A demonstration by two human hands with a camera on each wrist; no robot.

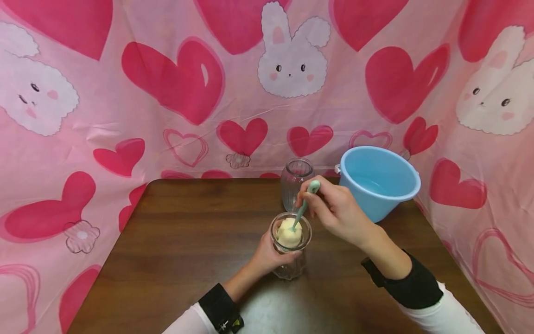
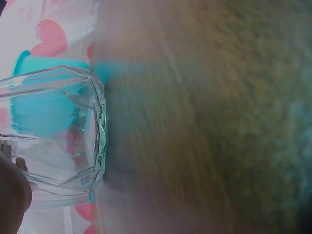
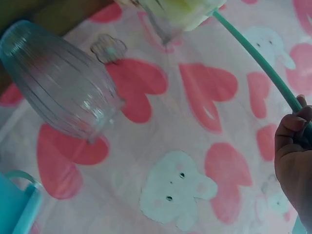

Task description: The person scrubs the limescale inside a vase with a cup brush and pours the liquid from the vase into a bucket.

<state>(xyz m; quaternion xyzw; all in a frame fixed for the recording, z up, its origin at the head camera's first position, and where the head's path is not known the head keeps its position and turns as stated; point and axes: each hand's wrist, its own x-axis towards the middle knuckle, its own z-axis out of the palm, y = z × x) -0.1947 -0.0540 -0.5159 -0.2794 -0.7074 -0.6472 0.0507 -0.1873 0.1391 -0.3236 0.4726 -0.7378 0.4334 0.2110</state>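
On the near part of the table stands a clear glass jar (image 1: 290, 269), its mouth facing up. My left hand (image 1: 270, 255) grips it round the side, thumb across the front; the jar's faceted base (image 2: 100, 131) shows in the left wrist view. My right hand (image 1: 340, 211) holds the green handle (image 1: 301, 211) of a sponge bottle brush near its top end. The brush's pale yellow sponge head (image 1: 289, 234) sits in the jar's mouth. In the right wrist view, fingers curl round the handle (image 3: 258, 58), which slants to the sponge.
Behind the held jar stands a second, ribbed glass jar (image 1: 290, 192). A light blue bucket (image 1: 379, 206) stands at the table's back right. Pink cloth (image 1: 250, 106) with hearts and rabbits hangs behind and beside the brown wooden table (image 1: 187, 232).
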